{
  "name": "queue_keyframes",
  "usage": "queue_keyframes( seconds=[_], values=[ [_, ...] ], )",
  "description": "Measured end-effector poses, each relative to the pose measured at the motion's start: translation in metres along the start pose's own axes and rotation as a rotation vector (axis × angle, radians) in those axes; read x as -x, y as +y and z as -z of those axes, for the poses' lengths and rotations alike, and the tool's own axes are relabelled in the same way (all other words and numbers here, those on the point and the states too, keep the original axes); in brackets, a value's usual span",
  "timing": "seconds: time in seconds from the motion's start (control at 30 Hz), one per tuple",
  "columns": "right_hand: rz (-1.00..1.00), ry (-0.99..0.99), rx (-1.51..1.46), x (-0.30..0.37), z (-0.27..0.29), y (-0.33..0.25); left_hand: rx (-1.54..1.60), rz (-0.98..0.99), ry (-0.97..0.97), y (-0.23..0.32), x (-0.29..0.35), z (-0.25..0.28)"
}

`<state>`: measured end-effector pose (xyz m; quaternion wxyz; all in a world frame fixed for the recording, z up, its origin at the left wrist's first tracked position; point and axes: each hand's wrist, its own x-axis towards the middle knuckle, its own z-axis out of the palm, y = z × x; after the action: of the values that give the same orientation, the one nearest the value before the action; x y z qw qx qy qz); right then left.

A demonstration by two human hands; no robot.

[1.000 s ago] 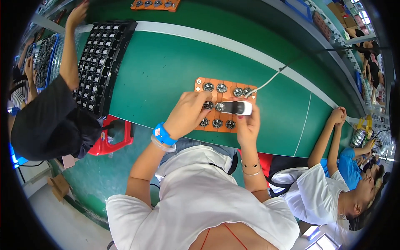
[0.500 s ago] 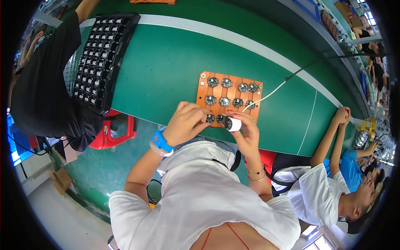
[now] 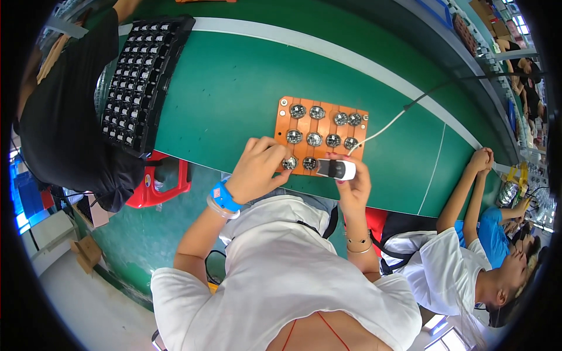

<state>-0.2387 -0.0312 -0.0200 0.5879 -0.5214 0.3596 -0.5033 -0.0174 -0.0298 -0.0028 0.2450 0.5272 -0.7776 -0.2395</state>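
Note:
An orange fixture block [image 3: 324,126] lies before me on the green table, with rows of small round dark-and-silver parts in its pockets. My left hand [image 3: 260,165] has thumb and fingers closed on the round part [image 3: 289,163] in the near left pocket. In my right hand [image 3: 355,182] is a small white-and-black handheld device [image 3: 339,169]. Its dark, silver-tipped end points left, just right of another round part [image 3: 310,164]. A white cable [image 3: 379,133] runs from behind my right fingers to the far right; its link to the device is hidden.
A black tray [image 3: 137,82] of small white-and-black pieces stands at the far left, beside a person in a black top [image 3: 67,117]. At right, another person's clasped hands [image 3: 482,162] rest on the table edge. A red stool [image 3: 170,181] stands on the floor at left.
The device in my right hand has swung from a slanted to a nearly level position and shifted slightly right, away from the round parts. My left hand has moved slightly left.

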Motion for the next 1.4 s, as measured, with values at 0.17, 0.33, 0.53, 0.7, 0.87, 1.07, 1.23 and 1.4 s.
queue_keyframes(
  seconds=[0.17, 0.33, 0.53, 0.7, 0.87, 1.07, 1.23, 1.4],
  values=[
    [0.004, -0.019, 0.036, 0.007, 0.015, -0.005, -0.042, -0.103, 0.043, 0.019, -0.012, -0.015],
    [0.008, -0.034, 0.123, 0.011, 0.02, -0.005, 0.0, -0.125, 0.051, 0.018, -0.015, -0.027],
    [-0.001, -0.094, 0.246, 0.01, 0.016, 0.003, 0.112, -0.129, 0.086, 0.03, -0.022, -0.02],
    [-0.021, -0.063, 0.122, 0.004, 0.012, 0.001, 0.11, -0.13, 0.126, 0.029, -0.023, -0.018],
    [-0.014, 0.126, 0.119, 0.015, 0.017, 0.005, -0.068, -0.111, 0.074, 0.028, -0.023, -0.014],
    [0.041, 0.143, 0.119, 0.018, 0.033, -0.002, -0.056, -0.134, 0.106, 0.026, -0.021, -0.029],
    [0.019, 0.001, 0.128, 0.017, 0.024, -0.002, 0.053, -0.176, 0.12, 0.039, -0.024, -0.024],
    [0.036, -0.003, 0.095, 0.012, 0.015, 0.002, 0.095, -0.175, 0.078, 0.04, -0.027, -0.018]
  ],
)
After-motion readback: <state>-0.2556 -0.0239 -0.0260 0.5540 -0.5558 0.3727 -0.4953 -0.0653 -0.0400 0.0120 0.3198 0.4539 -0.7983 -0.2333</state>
